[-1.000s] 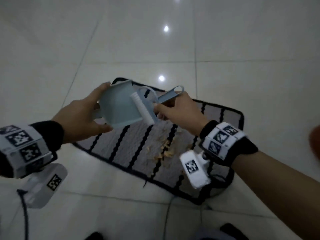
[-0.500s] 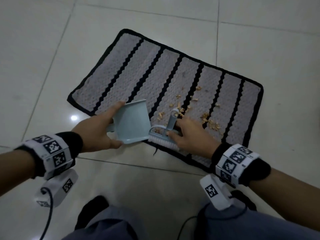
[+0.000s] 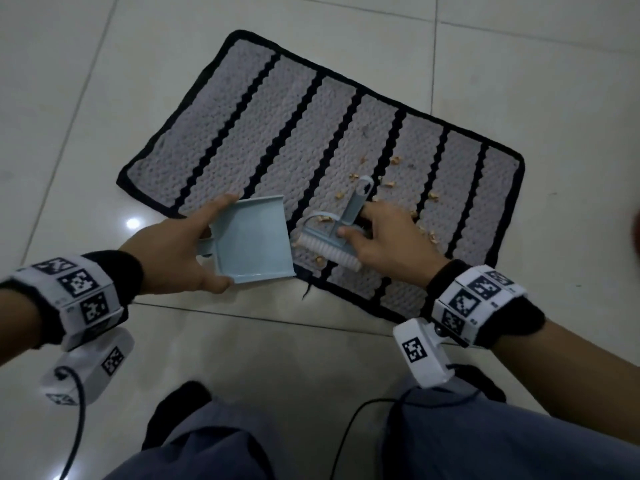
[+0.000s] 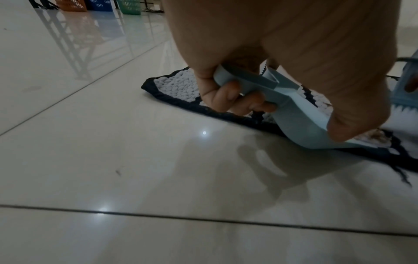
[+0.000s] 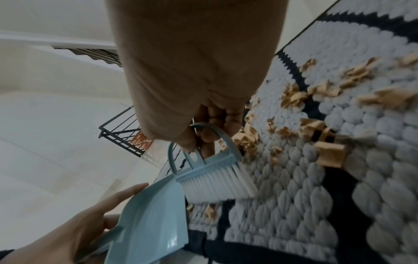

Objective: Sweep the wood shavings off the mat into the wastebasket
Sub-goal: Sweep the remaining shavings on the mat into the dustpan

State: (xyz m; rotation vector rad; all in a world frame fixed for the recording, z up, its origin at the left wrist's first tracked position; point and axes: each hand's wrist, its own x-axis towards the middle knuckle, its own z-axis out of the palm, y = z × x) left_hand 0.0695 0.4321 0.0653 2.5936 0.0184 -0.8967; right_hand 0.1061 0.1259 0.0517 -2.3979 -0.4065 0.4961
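Observation:
A grey mat point(image 3: 277, 133) with black stripes lies on the tiled floor. Tan wood shavings point(image 3: 391, 183) are scattered over its right half, close up in the right wrist view as shavings point(image 5: 330, 153). My left hand point(image 3: 173, 251) grips a pale blue dustpan point(image 3: 249, 240) by its handle, its front edge on the mat's near border; the pan is empty. My right hand point(image 3: 384, 240) holds a pale blue hand brush point(image 3: 332, 244), white bristles point(image 5: 217, 185) down on the mat just right of the pan. The left wrist view shows fingers point(image 4: 228, 96) curled round the dustpan handle point(image 4: 248, 82). No wastebasket shows.
Glossy white floor tiles point(image 3: 242, 348) surround the mat. My knees in grey trousers point(image 3: 450, 441) and black cables sit at the bottom. Coloured crates point(image 4: 101, 3) stand far off; a black metal rack point(image 5: 122, 130) stands in the distance.
Both hands came down from above the mat to its near edge. The dustpan now rests at the mat's border and the brush has moved a little right, bristles on the mat.

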